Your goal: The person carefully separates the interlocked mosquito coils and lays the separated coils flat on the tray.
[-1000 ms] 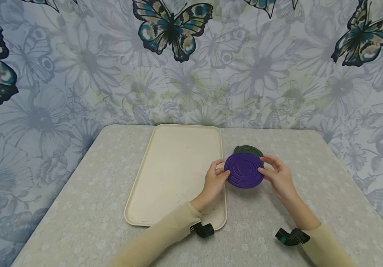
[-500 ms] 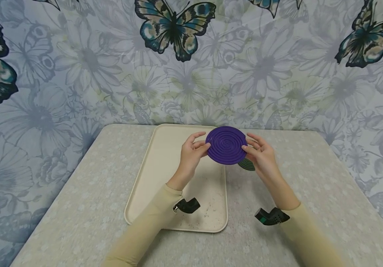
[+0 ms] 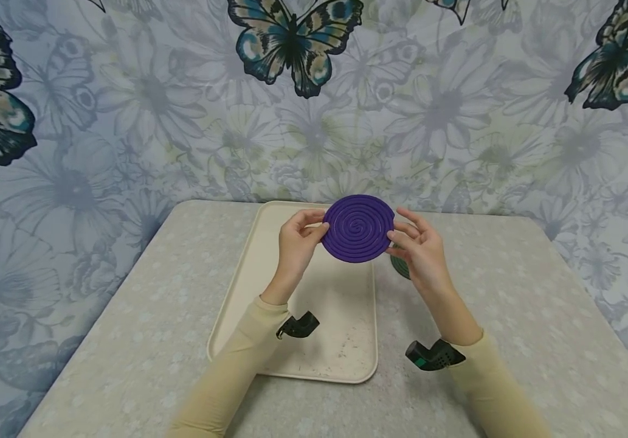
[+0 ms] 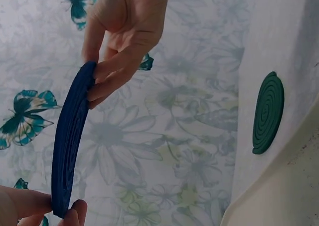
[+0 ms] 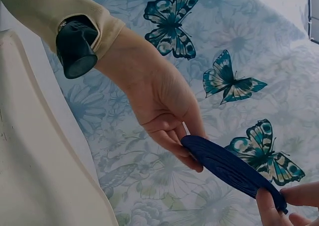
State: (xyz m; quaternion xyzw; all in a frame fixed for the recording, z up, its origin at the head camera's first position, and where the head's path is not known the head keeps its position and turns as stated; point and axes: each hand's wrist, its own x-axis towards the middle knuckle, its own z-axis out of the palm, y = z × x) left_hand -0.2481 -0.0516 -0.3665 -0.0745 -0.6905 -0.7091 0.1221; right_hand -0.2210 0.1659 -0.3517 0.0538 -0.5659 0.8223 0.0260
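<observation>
A flat purple spiral disc, wound from one thick cord, is held up above the tray, its face tilted toward the head camera. My left hand pinches its left edge between thumb and fingers. The opposite edge is pinched by my right hand, thumb in front and some fingers behind. Seen nearly edge-on in the left wrist view, the disc looks thin and blue. A similar green spiral disc lies on the table right of the tray; in the head view my right hand hides most of it.
A cream rectangular tray with a raised rim lies on the pale table, dark specks scattered near its front right corner. Behind the table stands a wall patterned with flowers and butterflies. Both wrists wear black cameras.
Both hands have lifted the purple spiral disc from near the green one, up and leftward over the tray. It now hides the tray's far right corner. The grip stays at both edges.
</observation>
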